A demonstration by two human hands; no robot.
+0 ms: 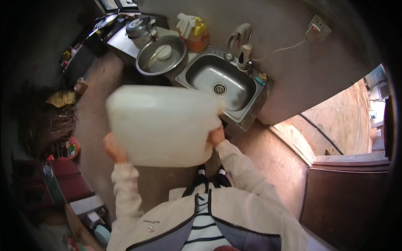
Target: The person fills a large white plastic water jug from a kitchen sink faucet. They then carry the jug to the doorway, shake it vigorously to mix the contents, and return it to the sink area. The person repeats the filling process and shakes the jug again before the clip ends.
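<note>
A large whitish plastic jerrycan (163,125) is held up on its side in front of me, its neck (220,106) pointing right over the near rim of the steel sink (201,75). My right hand (217,135) grips it at the neck end, by what looks like its handle. Against its bottom end at the left rests my left hand (115,149), the fingers hidden behind the plastic. The can looks slightly blurred. Below its neck end, the sink basin shows a drain strainer (219,89) and wet drops.
Behind the sink stand a cloth-draped faucet (243,34) and a white electric tap (245,56) wired to a wall socket (318,28). Left of it, a metal basin (161,67) holds a bowl (163,52) and chopsticks. An orange-and-yellow jug (198,33) stands behind. A doorway (333,119) opens at right.
</note>
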